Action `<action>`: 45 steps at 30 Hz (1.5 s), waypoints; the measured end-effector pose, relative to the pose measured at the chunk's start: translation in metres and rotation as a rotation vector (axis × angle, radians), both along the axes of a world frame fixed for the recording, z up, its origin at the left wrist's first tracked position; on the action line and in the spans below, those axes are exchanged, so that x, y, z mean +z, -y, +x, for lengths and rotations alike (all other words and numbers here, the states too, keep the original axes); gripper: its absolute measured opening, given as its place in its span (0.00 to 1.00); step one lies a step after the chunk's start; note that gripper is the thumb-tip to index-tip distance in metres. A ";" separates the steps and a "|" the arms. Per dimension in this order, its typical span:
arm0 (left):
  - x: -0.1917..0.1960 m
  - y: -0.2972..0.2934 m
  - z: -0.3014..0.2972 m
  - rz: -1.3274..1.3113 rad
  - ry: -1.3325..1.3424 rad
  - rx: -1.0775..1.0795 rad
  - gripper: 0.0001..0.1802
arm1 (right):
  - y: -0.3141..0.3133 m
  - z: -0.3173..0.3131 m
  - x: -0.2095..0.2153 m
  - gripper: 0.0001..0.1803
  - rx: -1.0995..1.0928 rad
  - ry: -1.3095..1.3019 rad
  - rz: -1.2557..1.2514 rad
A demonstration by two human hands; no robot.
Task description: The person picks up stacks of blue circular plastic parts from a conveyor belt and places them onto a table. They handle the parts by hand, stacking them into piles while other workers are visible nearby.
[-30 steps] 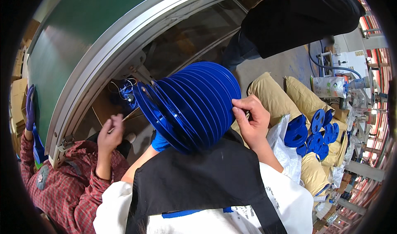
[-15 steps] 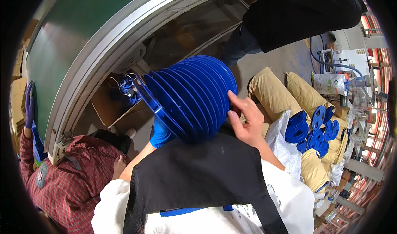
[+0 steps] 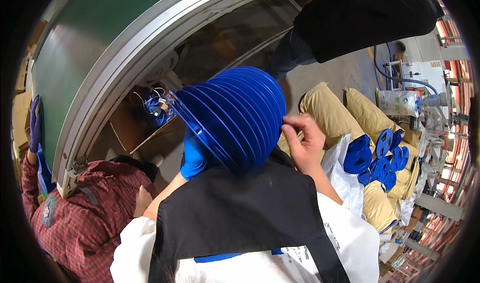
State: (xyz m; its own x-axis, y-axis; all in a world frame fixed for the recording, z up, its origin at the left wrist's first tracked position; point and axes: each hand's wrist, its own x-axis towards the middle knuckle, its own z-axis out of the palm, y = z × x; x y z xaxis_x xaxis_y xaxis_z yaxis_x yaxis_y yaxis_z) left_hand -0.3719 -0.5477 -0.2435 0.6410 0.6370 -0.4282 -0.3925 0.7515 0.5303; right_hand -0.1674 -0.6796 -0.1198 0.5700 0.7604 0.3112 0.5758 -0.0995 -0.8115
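Note:
A thick row of round blue plastic spool discs (image 3: 235, 113) leans in front of my chest, their rims fanned apart on the left and packed closer on the right. My left hand (image 3: 194, 155), in a blue glove, holds the row from its lower left side; the discs hide its fingers. My bare right hand (image 3: 306, 138) is at the row's right rim, with thumb and forefinger drawn together in a pinch. Its fingertips are against or just beside the last disc, and whatever is between them is too small to make out.
A green-topped conveyor (image 3: 75, 48) with a metal rail curves along the left. Below it sits a carton (image 3: 131, 128) of blue scraps. A person in a checked shirt (image 3: 95, 218) is at lower left, another in black (image 3: 367, 20) at upper right. Brown sacks (image 3: 330, 110) and blue discs (image 3: 384, 170) lie right.
My right hand has slid slightly right and its fingers have drawn into a pinch. The left end of the row has tilted and spread a little, showing more of the blue glove.

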 end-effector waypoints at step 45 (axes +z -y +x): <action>0.112 -0.086 -0.101 -1.646 0.904 0.071 0.52 | -0.007 -0.017 0.015 0.11 0.136 0.122 0.119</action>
State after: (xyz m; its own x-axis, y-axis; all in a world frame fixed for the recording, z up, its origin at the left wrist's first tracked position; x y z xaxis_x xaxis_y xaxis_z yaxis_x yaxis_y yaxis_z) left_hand -0.4734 -0.4618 -0.1316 0.9881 0.0268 -0.1515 -0.1538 0.1989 -0.9679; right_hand -0.1841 -0.6724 -0.1043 0.4170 0.7814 0.4643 0.6724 0.0786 -0.7360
